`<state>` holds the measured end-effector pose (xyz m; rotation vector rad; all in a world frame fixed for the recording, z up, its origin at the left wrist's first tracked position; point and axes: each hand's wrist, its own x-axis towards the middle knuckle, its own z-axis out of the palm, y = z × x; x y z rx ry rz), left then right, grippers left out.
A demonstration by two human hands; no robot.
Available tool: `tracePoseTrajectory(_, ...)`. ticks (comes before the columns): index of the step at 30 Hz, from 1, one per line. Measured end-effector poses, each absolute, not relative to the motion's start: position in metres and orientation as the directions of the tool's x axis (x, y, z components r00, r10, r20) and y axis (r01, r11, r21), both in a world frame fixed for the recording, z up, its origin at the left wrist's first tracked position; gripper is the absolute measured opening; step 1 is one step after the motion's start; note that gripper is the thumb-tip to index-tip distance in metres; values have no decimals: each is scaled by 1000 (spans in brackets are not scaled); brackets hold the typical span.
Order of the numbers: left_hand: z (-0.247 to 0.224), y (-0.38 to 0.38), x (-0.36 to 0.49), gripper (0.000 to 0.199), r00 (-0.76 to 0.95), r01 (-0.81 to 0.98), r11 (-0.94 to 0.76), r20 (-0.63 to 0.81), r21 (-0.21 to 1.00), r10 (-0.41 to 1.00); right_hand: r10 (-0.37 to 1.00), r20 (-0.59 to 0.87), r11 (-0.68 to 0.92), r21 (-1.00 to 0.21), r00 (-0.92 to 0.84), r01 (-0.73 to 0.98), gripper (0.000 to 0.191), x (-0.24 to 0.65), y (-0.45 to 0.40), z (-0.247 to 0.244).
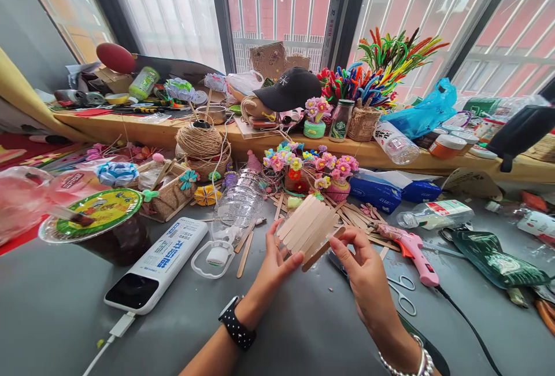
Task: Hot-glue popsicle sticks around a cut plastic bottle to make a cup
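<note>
The left hand [280, 257] and right hand [359, 260] held a panel of flat wooden sticks [306, 225] above the bench [303, 330].
The left hand was clamped on the panel's left side, its thumb at the lower corner; the right hand pinched an edge stick [319, 251] along the panel's right side. The panel sat tilted between both hands. Scissors [403, 296] lay near the right hand, a pink glue gun [417, 255] farther right, and loose sticks [353, 216] behind.

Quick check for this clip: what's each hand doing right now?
Left hand: closed, holding the stick panel by its side.
Right hand: closed, pinching the end of the stick along the panel's near edge.
</note>
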<state>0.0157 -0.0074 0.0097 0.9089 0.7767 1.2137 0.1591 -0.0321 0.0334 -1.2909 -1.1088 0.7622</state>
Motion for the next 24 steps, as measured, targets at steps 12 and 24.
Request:
tracePoseTrajectory(12,11,-2,5,83,-87,-503,-68,28,861,996,954,280,276,-690,-105,669,17,160,-27,19)
tracePoseTrajectory(24,12,-3,5,83,-60,-536,-41,10,843,998,955,89,276,94,-284,957,26,204,32,29)
